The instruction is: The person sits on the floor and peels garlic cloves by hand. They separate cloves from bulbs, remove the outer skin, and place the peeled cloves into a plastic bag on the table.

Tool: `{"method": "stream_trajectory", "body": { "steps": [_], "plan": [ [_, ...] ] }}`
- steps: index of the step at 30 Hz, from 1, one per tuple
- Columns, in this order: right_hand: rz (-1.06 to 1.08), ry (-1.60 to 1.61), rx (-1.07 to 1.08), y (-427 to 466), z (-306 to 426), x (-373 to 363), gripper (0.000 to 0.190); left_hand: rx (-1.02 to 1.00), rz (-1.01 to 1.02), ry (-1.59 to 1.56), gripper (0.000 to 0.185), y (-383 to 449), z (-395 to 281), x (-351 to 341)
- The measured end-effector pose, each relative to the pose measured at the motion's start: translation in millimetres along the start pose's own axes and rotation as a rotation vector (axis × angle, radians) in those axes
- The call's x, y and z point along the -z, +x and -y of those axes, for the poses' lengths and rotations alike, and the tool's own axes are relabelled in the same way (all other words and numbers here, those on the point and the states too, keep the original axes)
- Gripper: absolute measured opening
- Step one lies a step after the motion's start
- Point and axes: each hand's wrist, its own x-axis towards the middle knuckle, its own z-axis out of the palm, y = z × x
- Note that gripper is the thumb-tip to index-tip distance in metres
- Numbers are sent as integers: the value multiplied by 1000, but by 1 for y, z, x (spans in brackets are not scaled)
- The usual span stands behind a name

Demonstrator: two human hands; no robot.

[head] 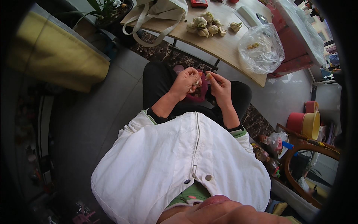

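Observation:
Above my lap, my left hand [186,84] is curled around whitish garlic pieces [195,84], mostly hidden by the fingers. Close beside it, my right hand [221,86] pinches a small garlic clove [208,76] between thumb and fingertips. Below both hands, between my knees, is a magenta container [205,91] with brownish scraps inside, partly covered by the left hand. On the wooden table [221,46] ahead lies a heap of garlic bulbs [207,25], with one bulb [236,27] apart to its right. A clear plastic bag [263,53] near the table's right end holds some yellowish cloves [253,46].
A cream cloth bag [165,11] lies at the table's left, its straps hanging over the edge. A potted plant [112,12] and a yellow cloth-covered piece [64,53] stand left. Plastic buckets [296,124], bottles [260,152] and an oval wood-framed mirror [289,168] are right.

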Motion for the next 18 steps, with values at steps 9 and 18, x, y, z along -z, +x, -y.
{"method": "stream_trajectory", "body": {
  "steps": [9, 18],
  "plan": [
    [-71, -688, 489, -3, 1, -8, 21, -55, -142, 329, 11, 2, 3, -4],
    [-115, -774, 543, -6, 1, -13, 21, -271, -214, 619, 10, 3, 12, -8]
  ]
}}
